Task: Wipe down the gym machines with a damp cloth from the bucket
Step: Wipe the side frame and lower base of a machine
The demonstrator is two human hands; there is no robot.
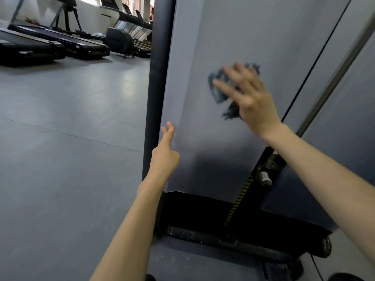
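A tall gym machine fills the right half of the view; its grey side panel [203, 47] faces me. My right hand [249, 98] presses a crumpled blue-grey cloth [218, 88] flat against that panel, fingers spread and blurred by motion. My left hand [165, 151] rests on the panel's left edge, next to the black upright post [157, 78], with its fingers straight and holding nothing. No bucket is in view.
The machine's black base frame [223, 242] lies on the floor below the panel. A yellow-marked weight stack [241, 197] and a metal guide rod [332, 78] show to the right. Treadmills [60, 43] line the far left across grey floor [60, 159].
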